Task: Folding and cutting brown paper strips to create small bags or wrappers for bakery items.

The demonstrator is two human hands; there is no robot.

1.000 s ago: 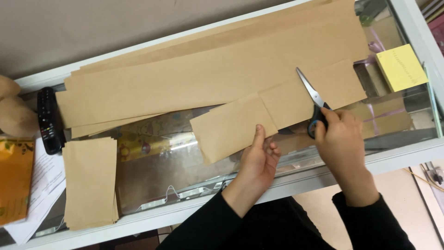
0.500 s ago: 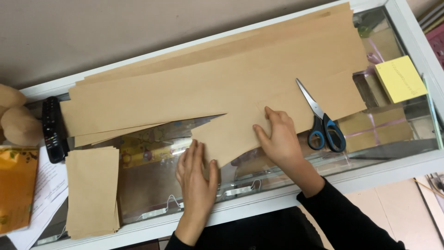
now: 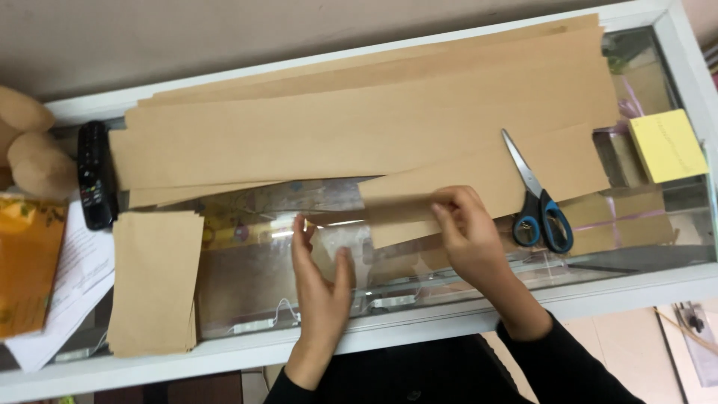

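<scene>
My right hand (image 3: 470,236) rests on the lower left end of a long brown paper strip (image 3: 486,183), fingers bent over its edge and thumb underneath, so I am pinching the paper there. My left hand (image 3: 320,280) is flat and open on the glass counter top (image 3: 247,277), fingers spread and holding nothing, just left of the strip's cut end and not quite touching it. The strip lies across the middle of the counter, its far end reaching toward the right side, and it overlaps a wide stack of long brown paper sheets (image 3: 359,127) that covers the back half of the glass. The blue-handled scissors (image 3: 535,198) lie closed on the strip just to the right of my right hand, blades pointing away from me. A pile of small cut brown rectangles (image 3: 153,280) sits well to the left of my left hand. A yellow notepad (image 3: 668,146) is at the far right, a black remote (image 3: 96,183) at the far left beside white papers (image 3: 71,284).
</scene>
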